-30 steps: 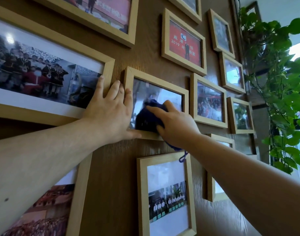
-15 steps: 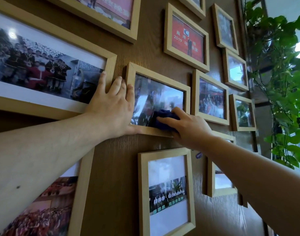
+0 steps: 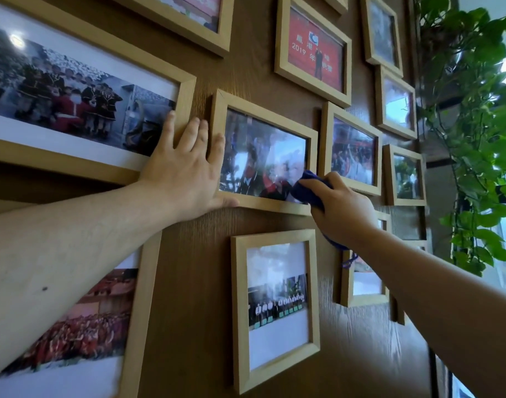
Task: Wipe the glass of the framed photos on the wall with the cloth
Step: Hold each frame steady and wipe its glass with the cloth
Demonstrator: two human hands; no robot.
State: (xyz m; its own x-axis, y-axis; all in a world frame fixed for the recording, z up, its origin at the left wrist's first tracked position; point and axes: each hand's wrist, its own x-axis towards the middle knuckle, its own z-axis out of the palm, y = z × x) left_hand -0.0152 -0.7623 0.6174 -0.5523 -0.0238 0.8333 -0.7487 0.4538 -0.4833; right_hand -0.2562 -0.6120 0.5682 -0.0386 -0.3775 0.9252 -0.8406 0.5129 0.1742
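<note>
Several light wooden photo frames hang on a brown wood wall. My right hand [image 3: 342, 209] presses a dark blue cloth [image 3: 305, 191] against the lower right corner of the glass of the middle frame [image 3: 263, 156]. A loose end of the cloth hangs below my wrist. My left hand [image 3: 185, 170] lies flat with its fingers spread on the wall, at the left edge of that frame, with its thumb under the frame's bottom left corner.
A wide frame [image 3: 82, 93] hangs to the left, an upright frame [image 3: 274, 305] below, a red photo frame [image 3: 315, 50] above and smaller frames [image 3: 352, 150] to the right. A leafy green climbing plant [image 3: 481, 133] fills the right side by a bright window.
My right hand has slid the cloth to the right along the lower part of the glass, from the middle to the lower right corner. My left hand has stayed at the frame's left edge.
</note>
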